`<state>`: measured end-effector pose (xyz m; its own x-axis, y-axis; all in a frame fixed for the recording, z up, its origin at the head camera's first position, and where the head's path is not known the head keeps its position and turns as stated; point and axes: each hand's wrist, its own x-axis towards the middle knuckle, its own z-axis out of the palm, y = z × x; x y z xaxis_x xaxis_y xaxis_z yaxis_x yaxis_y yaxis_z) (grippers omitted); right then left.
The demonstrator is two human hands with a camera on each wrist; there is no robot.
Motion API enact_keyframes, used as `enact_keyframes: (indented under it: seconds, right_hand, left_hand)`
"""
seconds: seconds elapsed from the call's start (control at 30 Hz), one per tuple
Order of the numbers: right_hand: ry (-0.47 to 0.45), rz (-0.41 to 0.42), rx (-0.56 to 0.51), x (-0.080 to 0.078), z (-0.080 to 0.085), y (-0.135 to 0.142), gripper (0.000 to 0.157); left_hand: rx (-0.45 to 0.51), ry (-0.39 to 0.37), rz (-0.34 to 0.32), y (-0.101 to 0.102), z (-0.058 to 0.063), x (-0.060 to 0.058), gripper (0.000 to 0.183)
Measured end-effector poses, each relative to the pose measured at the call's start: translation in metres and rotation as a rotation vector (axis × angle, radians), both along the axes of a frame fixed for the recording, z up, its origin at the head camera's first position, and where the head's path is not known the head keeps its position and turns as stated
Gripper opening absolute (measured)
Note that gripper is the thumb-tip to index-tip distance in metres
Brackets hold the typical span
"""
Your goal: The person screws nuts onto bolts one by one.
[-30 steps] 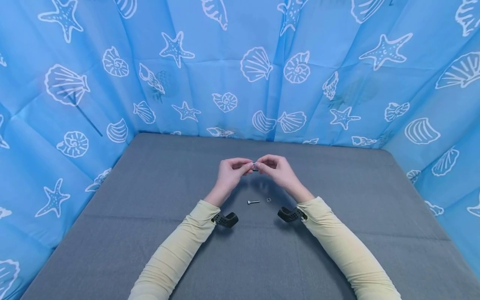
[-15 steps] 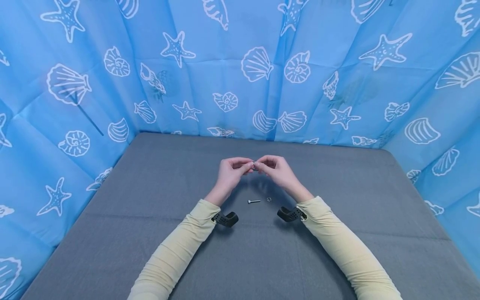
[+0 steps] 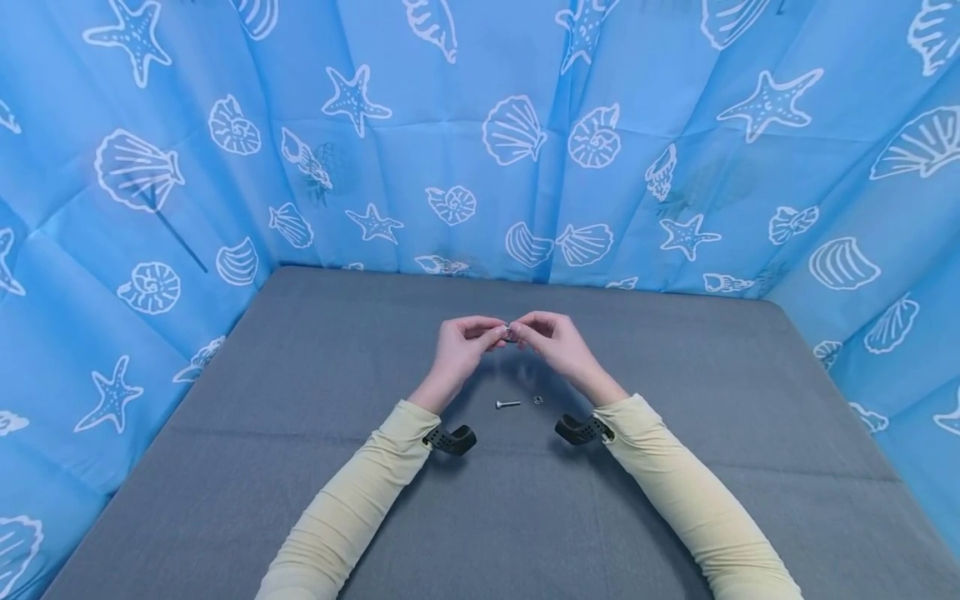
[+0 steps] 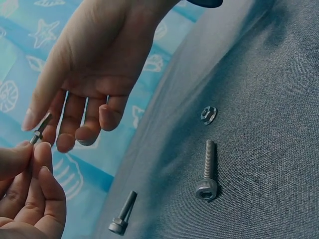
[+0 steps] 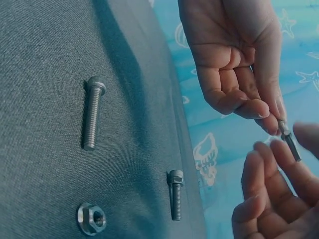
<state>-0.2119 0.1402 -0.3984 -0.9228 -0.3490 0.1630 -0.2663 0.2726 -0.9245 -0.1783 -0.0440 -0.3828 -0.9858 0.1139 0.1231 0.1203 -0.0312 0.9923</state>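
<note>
Above the far part of the table my left hand (image 3: 459, 348) pinches one end of a small metal bolt (image 5: 291, 144) between thumb and fingertips. A nut (image 5: 285, 134) sits partway along its shank. My right hand (image 3: 561, 343) surrounds the bolt's free end, its thumb (image 4: 30, 119) standing off to one side and its index fingertip close by. The bolt's gripped end is hidden by the left fingers. On the cloth below lie a loose socket-head bolt (image 3: 507, 404) and a flange nut (image 3: 537, 400).
A second bolt (image 5: 176, 194), with a nut up against its head, lies farther back on the grey cloth-covered table (image 3: 337, 467); the hands hide it in the head view. A blue curtain (image 3: 450, 125) with shells and starfish hangs around the back and sides.
Both hands stay at the same spot over the table. Only the fingertips around the bolt shift slightly. The loose bolt and flange nut have not moved.
</note>
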Motion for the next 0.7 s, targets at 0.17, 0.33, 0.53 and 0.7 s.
enact_keyframes:
  seconds: [0.17, 0.33, 0.53, 0.7]
  right_hand:
    - [-0.012, 0.021, -0.072, 0.0, 0.0, 0.0, 0.022]
    - [-0.003, 0.015, -0.018, 0.005, 0.007, -0.002, 0.021]
    - [-0.023, -0.012, -0.024, 0.002, 0.0, -0.001, 0.023]
    - [-0.004, 0.031, -0.05, 0.011, 0.016, -0.004, 0.018]
  left_hand:
    - [0.011, 0.005, 0.012, 0.0, 0.003, 0.003, 0.021]
    - [0.0, -0.005, 0.011, 0.0, -0.002, 0.0, 0.023]
    - [0.021, -0.002, 0.034, 0.002, -0.025, -0.015, 0.023]
    - [0.028, 0.013, 0.045, 0.002, -0.025, -0.015, 0.019]
